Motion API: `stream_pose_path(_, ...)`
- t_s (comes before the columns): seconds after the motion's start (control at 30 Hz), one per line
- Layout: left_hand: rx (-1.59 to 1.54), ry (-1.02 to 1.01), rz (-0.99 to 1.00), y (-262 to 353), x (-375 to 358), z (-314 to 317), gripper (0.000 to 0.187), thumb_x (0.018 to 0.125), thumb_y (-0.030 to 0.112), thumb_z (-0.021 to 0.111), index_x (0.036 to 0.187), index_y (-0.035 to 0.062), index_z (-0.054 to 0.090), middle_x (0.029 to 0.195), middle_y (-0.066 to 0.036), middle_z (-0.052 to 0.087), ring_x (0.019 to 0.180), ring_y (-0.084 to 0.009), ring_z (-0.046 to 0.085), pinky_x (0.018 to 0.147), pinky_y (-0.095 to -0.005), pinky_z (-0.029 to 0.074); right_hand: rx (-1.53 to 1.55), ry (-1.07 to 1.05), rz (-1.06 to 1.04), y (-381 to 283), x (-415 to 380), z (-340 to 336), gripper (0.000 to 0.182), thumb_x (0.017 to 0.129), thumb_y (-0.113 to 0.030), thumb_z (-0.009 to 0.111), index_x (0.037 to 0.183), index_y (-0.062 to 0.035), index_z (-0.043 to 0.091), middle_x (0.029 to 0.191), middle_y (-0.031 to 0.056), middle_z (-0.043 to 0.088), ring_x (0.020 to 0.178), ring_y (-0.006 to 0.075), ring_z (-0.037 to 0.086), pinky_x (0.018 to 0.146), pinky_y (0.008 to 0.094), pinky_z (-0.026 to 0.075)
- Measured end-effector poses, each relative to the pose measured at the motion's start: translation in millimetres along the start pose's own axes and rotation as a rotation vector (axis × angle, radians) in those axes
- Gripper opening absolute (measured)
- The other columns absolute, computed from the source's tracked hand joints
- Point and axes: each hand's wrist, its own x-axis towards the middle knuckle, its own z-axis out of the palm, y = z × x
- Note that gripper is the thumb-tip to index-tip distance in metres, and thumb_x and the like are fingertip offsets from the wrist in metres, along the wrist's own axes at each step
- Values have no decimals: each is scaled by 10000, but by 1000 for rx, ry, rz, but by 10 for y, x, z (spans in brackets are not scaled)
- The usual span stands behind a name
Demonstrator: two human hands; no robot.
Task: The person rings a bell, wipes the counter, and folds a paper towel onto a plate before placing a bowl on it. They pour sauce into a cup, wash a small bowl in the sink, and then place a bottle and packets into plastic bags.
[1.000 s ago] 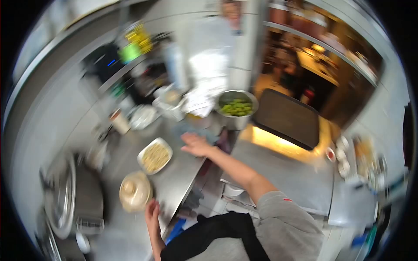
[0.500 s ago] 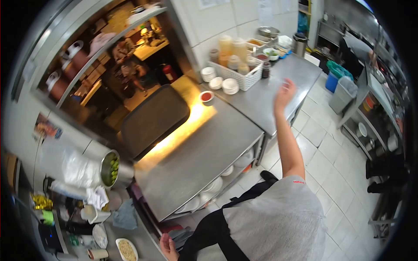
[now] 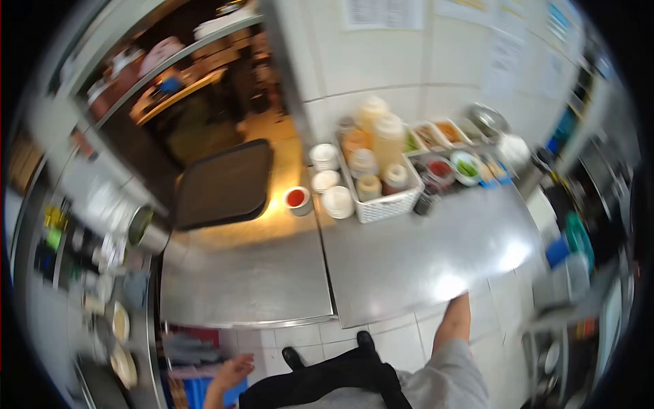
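My left hand [image 3: 236, 371] hangs low in front of the counter, fingers loosely apart and nothing in it. Close by it are grey cloths [image 3: 189, 350] and a blue crate [image 3: 202, 391]. My right forearm reaches to the front edge of the right steel counter [image 3: 422, 252]; the hand itself is hidden beneath that edge. Above, on this counter, stands a white basket [image 3: 388, 209] of squeeze bottles [image 3: 389, 140]. Stacked white cups [image 3: 338, 202] sit left of the basket. A small cup of red sauce [image 3: 298, 200] stands by a dark tray [image 3: 226, 183].
Behind the basket are containers of food [image 3: 448, 131] and a metal bowl [image 3: 486, 121]. A bowl of chopped greens [image 3: 466, 168] sits to the right. Bins [image 3: 571, 278] stand on the right floor. Another counter with dishes [image 3: 121, 323] runs along the left.
The view has turned rightward and nearer to the basket counter. My right hand has dropped from above the counter to below its front edge. My left hand stays low.
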Motion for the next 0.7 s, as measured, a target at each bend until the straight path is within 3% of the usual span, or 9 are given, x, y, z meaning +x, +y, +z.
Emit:
stream_pose_path(0.17, -49, 196, -83, 55, -143, 254, 406, 824, 266, 592, 1160, 58, 504, 986, -149, 619, 882, -235, 611, 768, -324, 480, -108, -112, 9, -11, 212, 183, 413, 783, -244, 540, 1122, -7, 529, 1120, 184, 554, 1011, 282, 543, 834, 366, 437)
stream_pose_path(0.23, 43, 23, -209, 226, -186, 327, 400, 845, 220, 573, 1198, 58, 478, 1059, -120, 591, 968, -193, 569, 837, -311, 453, -152, -119, -1, -47, 219, 206, 418, 784, -240, 540, 1131, -7, 520, 1125, 183, 549, 1013, 281, 540, 836, 365, 436)
stream_pose_path(0.37, 75, 33, -159, 86, -201, 506, 454, 840, 345, 550, 1188, 63, 479, 1039, -163, 597, 914, -272, 596, 799, -341, 464, -244, -122, -32, -147, 172, 199, 427, 786, -231, 540, 1148, -8, 503, 1135, 182, 541, 1018, 280, 535, 841, 364, 434)
stream_pose_path(0.7, 77, 132, -93, -122, -218, 283, 451, 835, 293, 557, 1195, 35, 472, 1053, -161, 589, 908, -262, 596, 784, -352, 466, -430, -158, -204, -631, -265, 295, 456, 789, -210, 539, 1190, -8, 460, 1160, 179, 519, 1029, 276, 523, 852, 362, 429)
